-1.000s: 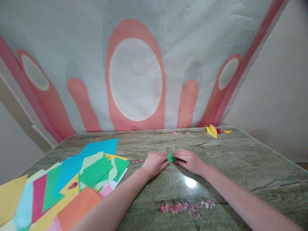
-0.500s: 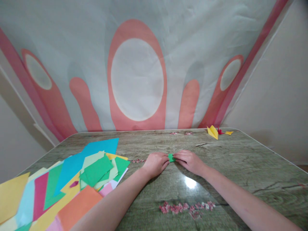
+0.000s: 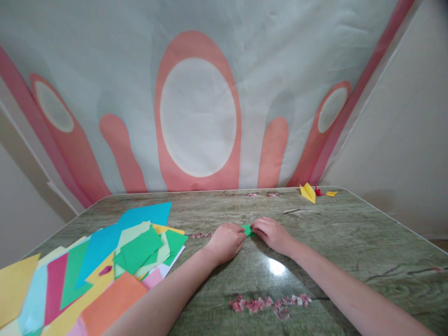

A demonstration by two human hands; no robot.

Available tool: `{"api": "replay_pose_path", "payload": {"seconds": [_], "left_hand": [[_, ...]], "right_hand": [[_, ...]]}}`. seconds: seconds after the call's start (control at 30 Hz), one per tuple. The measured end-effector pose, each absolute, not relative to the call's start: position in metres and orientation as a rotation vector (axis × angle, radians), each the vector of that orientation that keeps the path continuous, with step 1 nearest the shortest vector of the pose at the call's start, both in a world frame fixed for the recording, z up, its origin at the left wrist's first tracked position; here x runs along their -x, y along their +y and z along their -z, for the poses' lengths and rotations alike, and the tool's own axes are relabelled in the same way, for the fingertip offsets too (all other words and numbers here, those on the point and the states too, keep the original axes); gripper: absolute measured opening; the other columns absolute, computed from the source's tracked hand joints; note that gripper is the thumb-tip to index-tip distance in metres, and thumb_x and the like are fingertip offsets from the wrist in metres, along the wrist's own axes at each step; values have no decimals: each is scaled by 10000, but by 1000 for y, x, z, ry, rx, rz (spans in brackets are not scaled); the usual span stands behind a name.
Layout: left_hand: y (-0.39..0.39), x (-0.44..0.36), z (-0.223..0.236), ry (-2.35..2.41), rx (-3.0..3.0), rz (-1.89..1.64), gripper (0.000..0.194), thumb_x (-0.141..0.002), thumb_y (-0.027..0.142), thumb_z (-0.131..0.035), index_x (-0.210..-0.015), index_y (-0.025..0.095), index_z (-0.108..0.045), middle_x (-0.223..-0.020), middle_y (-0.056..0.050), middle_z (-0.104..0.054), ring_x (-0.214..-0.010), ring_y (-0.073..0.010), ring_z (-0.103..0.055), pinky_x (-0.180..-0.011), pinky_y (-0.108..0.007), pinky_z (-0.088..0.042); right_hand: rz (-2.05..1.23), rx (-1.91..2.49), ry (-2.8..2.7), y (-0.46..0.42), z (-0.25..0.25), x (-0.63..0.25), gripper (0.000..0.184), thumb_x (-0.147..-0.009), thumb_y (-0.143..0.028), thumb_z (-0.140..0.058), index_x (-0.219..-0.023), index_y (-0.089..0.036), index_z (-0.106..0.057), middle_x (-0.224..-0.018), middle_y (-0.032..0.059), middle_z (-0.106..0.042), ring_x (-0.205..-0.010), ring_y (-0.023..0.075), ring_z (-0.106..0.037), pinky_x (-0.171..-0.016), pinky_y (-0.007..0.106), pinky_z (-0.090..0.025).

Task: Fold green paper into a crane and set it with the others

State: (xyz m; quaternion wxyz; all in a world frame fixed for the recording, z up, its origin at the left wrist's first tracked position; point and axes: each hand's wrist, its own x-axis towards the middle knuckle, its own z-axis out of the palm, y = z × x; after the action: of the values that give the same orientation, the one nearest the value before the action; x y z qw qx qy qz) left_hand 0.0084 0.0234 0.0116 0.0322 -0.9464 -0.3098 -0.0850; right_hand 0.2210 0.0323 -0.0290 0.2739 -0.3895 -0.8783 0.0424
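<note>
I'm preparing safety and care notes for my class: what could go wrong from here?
The small green paper is mostly covered by the left hand and right hand, so a crooked crease might go unnoticed. The left forearm lies close to the loose orange sheet and could nudge it, perhaps shifting the overlapping sheets around it.

Small green paper (image 3: 247, 230), bright and plain, showing only its middle; left hand (image 3: 227, 242) and right hand (image 3: 273, 235) are covering its ends. It's lying roughly flat at the wood-look table (image 3: 206, 212), running crosswise between the fingertips. Folds are looking too small to tell.
</note>
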Motion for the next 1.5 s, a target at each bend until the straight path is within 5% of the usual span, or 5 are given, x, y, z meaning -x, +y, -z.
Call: {"api": "replay_pose_path", "payload": {"seconds": [0.73,1.0,1.5], "left_hand": [[8,-1,-15,-1028,3011,231,350,-848,147,-386,-1188,180,-461,-1078,-77,-572,-1014,-204,-507,-899,-325,-395],[4,-10,-6,-1000,2878,216,380,-897,364,-391,-1222,175,-445,-1053,-92,-560,-1021,-228,-502,-904,-354,-380],[1,-13,-4,-1012,2844,172,390,-889,373,-410,-1209,153,-446,-1052,-95,-559,-1007,-242,-501,-857,-355,-395]], "right_hand": [[-266,1131,-2270,45,33,-213,142,-888,-252,-466,-785,-184,-536,-847,50,-569,-821,174,-505,-751,322,-414],[-270,1145,-2245,45,34,-211,173,-888,-278,-462,-766,-185,-543,-829,54,-570,-811,181,-514,-743,331,-422],[-255,1218,-2231,45,35,-209,166,-876,-268,-479,-764,-177,-560,-814,55,-573,-796,177,-524,-742,321,-429]]}}
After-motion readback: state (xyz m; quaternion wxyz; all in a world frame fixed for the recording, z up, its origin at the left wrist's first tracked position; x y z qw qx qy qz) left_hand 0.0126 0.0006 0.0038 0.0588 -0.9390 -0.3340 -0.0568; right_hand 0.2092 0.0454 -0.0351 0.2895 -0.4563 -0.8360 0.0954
